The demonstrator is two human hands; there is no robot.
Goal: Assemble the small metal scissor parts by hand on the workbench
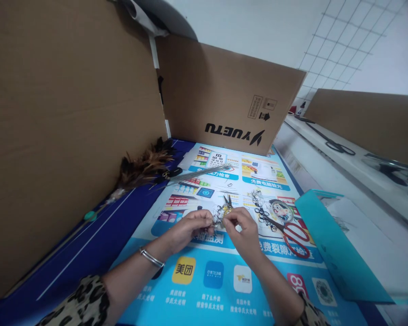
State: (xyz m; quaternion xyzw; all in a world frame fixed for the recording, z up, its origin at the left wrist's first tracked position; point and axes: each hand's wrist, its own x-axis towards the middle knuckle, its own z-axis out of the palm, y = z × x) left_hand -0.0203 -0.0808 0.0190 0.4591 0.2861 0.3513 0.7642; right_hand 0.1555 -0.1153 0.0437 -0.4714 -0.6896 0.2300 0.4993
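My left hand (197, 222) is closed in a pinch over the middle of the printed mat. Just to its right, my right hand (242, 228) pinches too, thumb against forefinger. Between the fingertips is a small silvery wire piece (217, 222); its exact kind is too small to make out. Beyond it lies a tangle of thin wire bits, with a small dark-tipped tool (227, 201) partly hidden by my right hand. Red-handled scissors (296, 237) rest right of my right hand, their blades among small black loops (263, 213).
A round cartoon-printed piece (281, 210) lies by the scissors. Farther back are a bundle of thin rods (204, 172) and brown feathers (143, 165). Cardboard walls (231, 95) stand left and behind. A teal box (340, 258) bounds the right. Black scissors (336, 146) lie on a white ledge.
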